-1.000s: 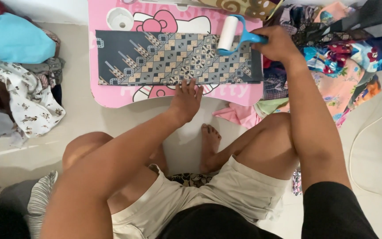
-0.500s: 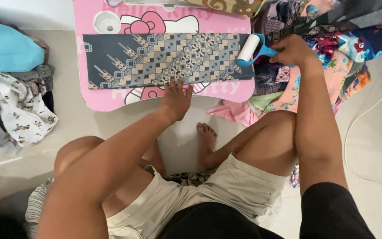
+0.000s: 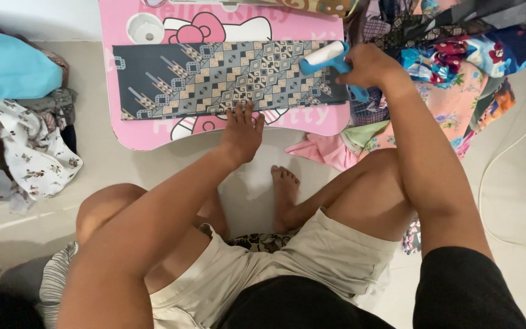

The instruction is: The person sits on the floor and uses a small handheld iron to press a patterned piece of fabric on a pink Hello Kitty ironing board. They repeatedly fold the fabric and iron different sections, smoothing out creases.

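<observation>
A folded grey and tan patterned cloth (image 3: 214, 79) lies lengthwise on a pink lap table (image 3: 153, 137) with a cartoon print. My left hand (image 3: 241, 131) presses flat on the cloth's near edge, fingers spread. My right hand (image 3: 366, 66) grips the blue handle of a lint roller (image 3: 327, 56). Its white roll rests on the right part of the cloth. I sit on the floor with knees bent and a bare foot (image 3: 284, 183) below the table.
A heap of colourful clothes (image 3: 458, 67) lies at the right of the table, with a pink garment (image 3: 327, 152) at its corner. More clothes (image 3: 19, 122) are piled at the left. A white cable (image 3: 506, 158) runs across the floor at right.
My right hand has drawn the lint roller from past the cloth's right end back onto the cloth, a little leftward. My left hand stays pressed on the near edge.
</observation>
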